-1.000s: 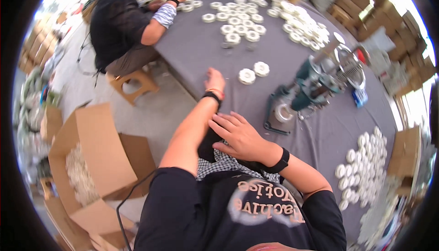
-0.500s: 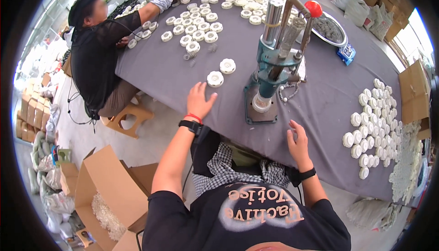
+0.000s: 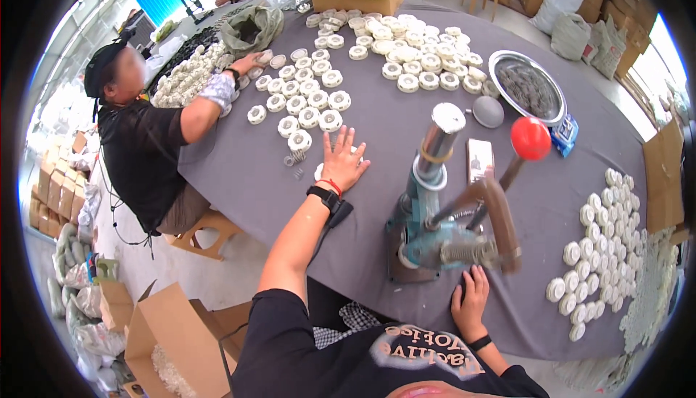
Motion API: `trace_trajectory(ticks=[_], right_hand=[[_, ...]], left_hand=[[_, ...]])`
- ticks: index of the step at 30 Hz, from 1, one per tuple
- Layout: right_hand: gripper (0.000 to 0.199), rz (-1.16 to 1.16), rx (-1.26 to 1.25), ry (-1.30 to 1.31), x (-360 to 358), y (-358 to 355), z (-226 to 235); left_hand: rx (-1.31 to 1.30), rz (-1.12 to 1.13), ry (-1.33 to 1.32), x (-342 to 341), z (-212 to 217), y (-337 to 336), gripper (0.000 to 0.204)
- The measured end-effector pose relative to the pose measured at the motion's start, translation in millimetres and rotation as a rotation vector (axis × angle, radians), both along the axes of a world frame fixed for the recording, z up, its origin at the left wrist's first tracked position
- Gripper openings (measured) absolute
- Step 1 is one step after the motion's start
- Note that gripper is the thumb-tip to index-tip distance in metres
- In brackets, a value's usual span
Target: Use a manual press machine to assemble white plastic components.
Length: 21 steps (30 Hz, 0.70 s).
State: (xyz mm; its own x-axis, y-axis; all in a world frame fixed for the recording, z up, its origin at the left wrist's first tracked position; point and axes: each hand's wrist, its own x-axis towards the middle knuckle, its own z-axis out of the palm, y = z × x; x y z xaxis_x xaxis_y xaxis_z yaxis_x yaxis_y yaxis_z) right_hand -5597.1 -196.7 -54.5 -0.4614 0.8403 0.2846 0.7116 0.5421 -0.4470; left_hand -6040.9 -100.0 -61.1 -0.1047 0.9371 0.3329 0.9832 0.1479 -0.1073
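Head view: left hand [image 3: 343,160] has pushed farther out across the grey table [image 3: 246,173] than half a second ago, now lying flat, fingers spread wide, palm down over a white round part [image 3: 320,172] at the near end of the white parts cluster [image 3: 308,104], covering it rather than gripping. Right hand [image 3: 470,301] has dropped back to the table's near edge, fingers loosely extended, resting beside the base of the teal hand press [image 3: 435,242] and holding nothing. Red-knobbed lever [image 3: 530,138] stands raised. Across the table, another person's hand [image 3: 245,64] sorts white parts
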Motion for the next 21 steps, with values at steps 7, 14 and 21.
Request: trace_trajectory(ticks=[7,14,21], right_hand=[[0.037,0.003,-0.07,-0.124,20,-5,-33],[0.037,0.013,-0.088,-0.125,48,-5,-88],[0.038,-0.042,0.072,-0.071,-5,-4,7]], left_hand=[[-0.211,0.058,0.005,-77,4,35,0.057],[-0.247,0.27,-0.01,-144,9,39,0.062],[-0.042,-0.086,-0.145,-72,35,20,0.06]])
